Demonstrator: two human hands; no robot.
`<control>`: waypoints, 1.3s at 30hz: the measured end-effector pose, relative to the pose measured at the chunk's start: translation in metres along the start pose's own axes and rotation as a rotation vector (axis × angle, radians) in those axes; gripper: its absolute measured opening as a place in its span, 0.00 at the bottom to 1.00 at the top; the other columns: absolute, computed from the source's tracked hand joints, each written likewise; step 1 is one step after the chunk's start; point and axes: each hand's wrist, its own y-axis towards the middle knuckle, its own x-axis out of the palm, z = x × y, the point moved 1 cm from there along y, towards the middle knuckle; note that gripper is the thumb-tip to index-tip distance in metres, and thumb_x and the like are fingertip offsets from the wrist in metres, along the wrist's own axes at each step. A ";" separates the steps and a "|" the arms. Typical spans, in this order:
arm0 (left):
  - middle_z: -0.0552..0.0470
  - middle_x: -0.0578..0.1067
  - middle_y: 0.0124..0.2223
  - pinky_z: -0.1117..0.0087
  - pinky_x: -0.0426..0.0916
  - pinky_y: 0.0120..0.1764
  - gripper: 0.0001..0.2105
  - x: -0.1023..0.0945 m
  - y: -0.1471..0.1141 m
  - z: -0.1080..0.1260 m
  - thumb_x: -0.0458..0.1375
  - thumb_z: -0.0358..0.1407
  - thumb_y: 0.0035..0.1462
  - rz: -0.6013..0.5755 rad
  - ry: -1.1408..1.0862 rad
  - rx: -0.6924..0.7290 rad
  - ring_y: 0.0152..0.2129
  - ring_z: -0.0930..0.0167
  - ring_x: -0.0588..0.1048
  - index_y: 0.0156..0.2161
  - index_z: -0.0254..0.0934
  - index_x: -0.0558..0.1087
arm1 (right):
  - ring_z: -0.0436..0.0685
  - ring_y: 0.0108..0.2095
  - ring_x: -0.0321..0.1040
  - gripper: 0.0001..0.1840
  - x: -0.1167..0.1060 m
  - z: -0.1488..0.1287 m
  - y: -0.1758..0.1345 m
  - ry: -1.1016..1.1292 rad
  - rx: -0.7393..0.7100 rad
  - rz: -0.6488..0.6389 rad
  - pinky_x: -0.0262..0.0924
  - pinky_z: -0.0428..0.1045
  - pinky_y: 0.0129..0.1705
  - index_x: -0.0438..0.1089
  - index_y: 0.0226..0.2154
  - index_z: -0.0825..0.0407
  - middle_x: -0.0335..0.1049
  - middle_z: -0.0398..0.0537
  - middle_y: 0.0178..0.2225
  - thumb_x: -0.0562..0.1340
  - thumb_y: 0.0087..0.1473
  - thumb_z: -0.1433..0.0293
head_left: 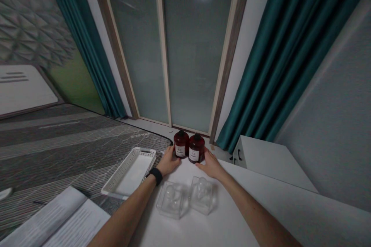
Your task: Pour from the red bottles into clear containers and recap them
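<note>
Two dark red bottles with black tops and white labels stand upright side by side at the far end of the white table (232, 216). My left hand (168, 162), with a black band on its wrist, curls around the outer side of the left bottle (181, 144). On the opposite side, my right hand (211, 164) holds the right bottle (196, 148), its thumb at the front near the base. Closer to me, between my forearms, lie a clear plastic container (170, 200) and a second clear plastic container (202, 195), each with rounded clear shapes inside.
A white perforated basket (127, 175) rests on the striped bed (72, 139) left of the table. Nearer on the bed is an open book (66, 220). A white cabinet (269, 160) stands to the right. Glass sliding doors (191, 65) and teal curtains (278, 58) are behind.
</note>
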 end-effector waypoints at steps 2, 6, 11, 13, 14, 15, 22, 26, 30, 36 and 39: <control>0.42 0.74 0.48 0.54 0.64 0.55 0.25 0.002 0.002 -0.002 0.62 0.25 0.45 0.007 -0.027 -0.001 0.48 0.57 0.71 0.51 0.33 0.71 | 0.68 0.52 0.68 0.44 0.001 0.000 0.003 0.009 -0.003 -0.003 0.61 0.61 0.53 0.53 0.61 0.50 0.69 0.59 0.54 0.68 0.43 0.72; 0.41 0.74 0.52 0.55 0.65 0.55 0.27 0.004 0.002 -0.003 0.65 0.27 0.46 0.002 -0.074 0.003 0.49 0.58 0.72 0.54 0.33 0.68 | 0.68 0.49 0.70 0.45 0.002 0.000 0.005 0.020 0.004 -0.004 0.63 0.60 0.50 0.53 0.61 0.50 0.71 0.57 0.51 0.69 0.41 0.72; 0.41 0.74 0.51 0.53 0.64 0.56 0.27 0.002 0.001 -0.003 0.65 0.27 0.46 0.028 -0.080 -0.010 0.50 0.56 0.71 0.54 0.33 0.70 | 0.68 0.49 0.71 0.47 0.002 -0.002 0.005 0.025 0.003 0.002 0.64 0.60 0.50 0.51 0.63 0.49 0.72 0.56 0.50 0.69 0.42 0.71; 0.41 0.74 0.50 0.52 0.63 0.56 0.27 0.002 0.000 -0.003 0.65 0.27 0.46 0.038 -0.082 -0.014 0.50 0.56 0.71 0.54 0.33 0.70 | 0.68 0.51 0.70 0.48 0.002 -0.002 0.004 0.024 -0.008 0.006 0.63 0.60 0.52 0.49 0.64 0.50 0.71 0.56 0.52 0.68 0.43 0.71; 0.41 0.74 0.51 0.53 0.63 0.57 0.27 0.002 0.000 -0.003 0.64 0.27 0.46 0.040 -0.086 -0.014 0.51 0.56 0.71 0.54 0.33 0.69 | 0.68 0.52 0.69 0.49 0.003 -0.002 0.003 0.022 -0.013 0.009 0.62 0.60 0.53 0.48 0.65 0.50 0.70 0.57 0.53 0.68 0.44 0.71; 0.41 0.74 0.52 0.53 0.63 0.57 0.28 0.002 -0.001 -0.003 0.64 0.27 0.47 0.041 -0.093 -0.014 0.51 0.56 0.71 0.55 0.33 0.68 | 0.68 0.53 0.68 0.49 0.003 -0.002 0.002 0.018 -0.016 0.012 0.61 0.60 0.54 0.47 0.65 0.50 0.69 0.58 0.54 0.67 0.44 0.71; 0.42 0.75 0.52 0.55 0.66 0.55 0.25 0.003 -0.004 -0.002 0.62 0.27 0.49 0.045 -0.097 -0.032 0.51 0.58 0.72 0.54 0.36 0.69 | 0.71 0.55 0.66 0.52 0.003 -0.001 -0.002 -0.043 0.005 0.047 0.58 0.64 0.56 0.43 0.67 0.51 0.68 0.60 0.54 0.68 0.45 0.68; 0.41 0.75 0.52 0.56 0.67 0.54 0.25 0.002 -0.003 -0.002 0.62 0.27 0.49 0.039 -0.080 -0.042 0.50 0.59 0.73 0.55 0.34 0.68 | 0.71 0.55 0.65 0.53 0.003 -0.002 -0.004 -0.068 0.014 0.048 0.59 0.64 0.56 0.41 0.67 0.51 0.67 0.61 0.55 0.68 0.46 0.67; 0.41 0.75 0.53 0.56 0.67 0.55 0.25 0.003 -0.003 -0.002 0.61 0.26 0.49 0.029 -0.081 -0.051 0.50 0.60 0.74 0.55 0.34 0.67 | 0.69 0.53 0.68 0.54 0.002 -0.003 -0.005 -0.080 0.018 0.042 0.61 0.62 0.54 0.39 0.68 0.51 0.69 0.60 0.55 0.68 0.46 0.67; 0.41 0.75 0.54 0.56 0.68 0.55 0.26 0.003 -0.002 0.000 0.60 0.26 0.50 0.033 -0.081 -0.059 0.52 0.60 0.74 0.56 0.35 0.66 | 0.70 0.53 0.68 0.53 0.001 -0.006 -0.005 -0.104 0.029 0.042 0.61 0.62 0.54 0.41 0.68 0.52 0.69 0.61 0.54 0.68 0.47 0.66; 0.41 0.75 0.53 0.56 0.69 0.54 0.25 0.003 -0.002 0.000 0.61 0.26 0.50 0.035 -0.078 -0.059 0.52 0.60 0.74 0.55 0.34 0.66 | 0.70 0.51 0.69 0.53 0.000 -0.007 -0.005 -0.108 0.033 0.034 0.62 0.61 0.52 0.40 0.68 0.52 0.71 0.60 0.52 0.68 0.47 0.66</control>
